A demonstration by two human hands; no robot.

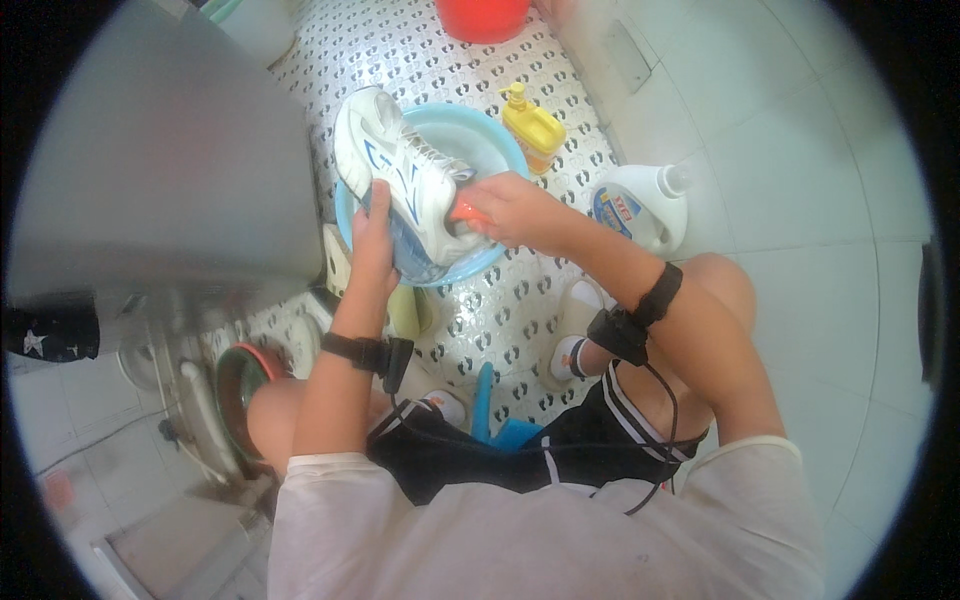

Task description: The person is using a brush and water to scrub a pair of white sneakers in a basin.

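Note:
A white running shoe with blue markings (409, 169) is tilted on its side above a light blue plastic basin (499, 139). My left hand (375, 244) grips it by the sole, the thumb pressed along the side edge. In my right hand (514, 210) is an orange-red handle (466, 211), which reaches into the shoe's opening. Whatever is at the far end of that handle is hidden inside the shoe. Pale, cloudy liquid seems to fill part of the basin.
Right of the basin stand a yellow pump bottle (536, 131) and a white detergent jug (645, 206). A red bucket (484, 15) is at the far end. A grey cabinet-like surface (172, 165) rises at left; a tiled wall (780, 172) bounds the right. Blue plastic (484, 409) shows between my legs.

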